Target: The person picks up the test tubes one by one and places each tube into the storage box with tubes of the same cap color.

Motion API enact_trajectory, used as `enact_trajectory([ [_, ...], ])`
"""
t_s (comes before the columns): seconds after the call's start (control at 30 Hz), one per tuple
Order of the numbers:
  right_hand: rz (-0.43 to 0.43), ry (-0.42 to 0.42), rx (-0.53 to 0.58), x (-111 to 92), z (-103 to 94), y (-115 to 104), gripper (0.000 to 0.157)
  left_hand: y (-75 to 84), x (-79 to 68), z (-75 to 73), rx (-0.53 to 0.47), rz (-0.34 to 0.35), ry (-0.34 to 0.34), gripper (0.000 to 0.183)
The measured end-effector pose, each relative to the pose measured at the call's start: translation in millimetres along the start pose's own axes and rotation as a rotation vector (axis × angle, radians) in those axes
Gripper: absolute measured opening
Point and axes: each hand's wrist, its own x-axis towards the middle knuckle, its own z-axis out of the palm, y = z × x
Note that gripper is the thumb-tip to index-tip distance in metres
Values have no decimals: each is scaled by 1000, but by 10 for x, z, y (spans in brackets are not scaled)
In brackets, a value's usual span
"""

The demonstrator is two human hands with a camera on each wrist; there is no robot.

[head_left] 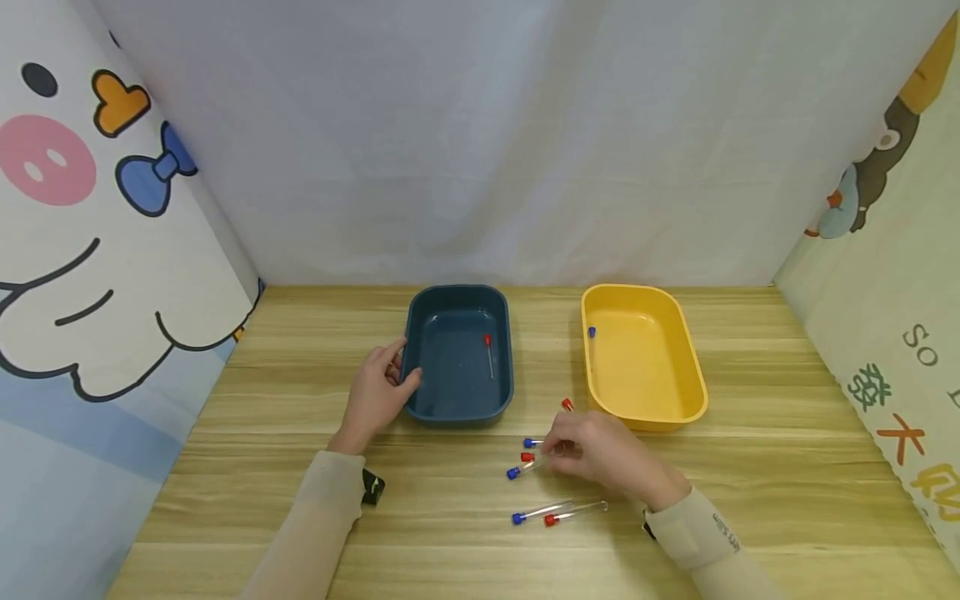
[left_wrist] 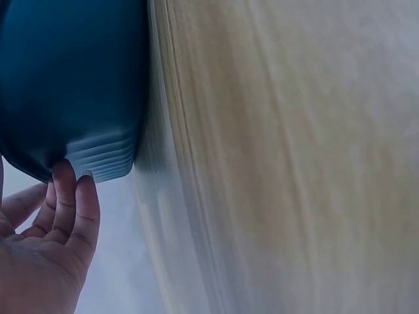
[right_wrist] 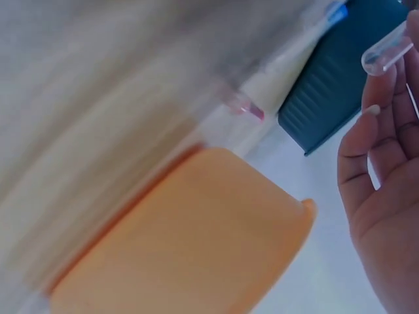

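My left hand (head_left: pixel 377 393) grips the left rim of a dark blue tray (head_left: pixel 453 371), thumb over the edge and fingers against the outer wall (left_wrist: pixel 72 85). One red-capped test tube (head_left: pixel 490 357) lies inside that tray. Over the table, in front of a yellow tray (head_left: pixel 647 367), my right hand (head_left: pixel 600 450) pinches a clear test tube (right_wrist: pixel 386 53); its cap color is uncertain. Around the fingertips lie blue-capped tubes (head_left: pixel 514 472) and red caps (head_left: pixel 527 457), their bodies partly hidden by the hand. A blue-capped tube (head_left: pixel 592 333) leans inside the yellow tray at its left wall.
Nearer me on the wooden table (head_left: pixel 435 533) lie a blue-capped tube (head_left: pixel 542 512) and a red-capped tube (head_left: pixel 576 513), side by side. Another red cap (head_left: pixel 567 405) shows by the yellow tray's front left corner. A pale curtain (head_left: pixel 510 150) closes off the back.
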Motion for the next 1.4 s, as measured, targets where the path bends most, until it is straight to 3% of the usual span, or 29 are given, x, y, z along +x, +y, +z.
enact_trajectory([
  [0.47, 57, 27, 28, 152, -185, -80, 11, -63, -10, 15, -28, 2, -7, 58],
  [0.87, 98, 108, -18, 304, -272, -139, 15, -49, 9, 16, -50, 39, 33, 51],
  [1.4, 206, 205, 96, 617, -300, -191, 12, -52, -5, -12, -45, 49, 30, 49],
])
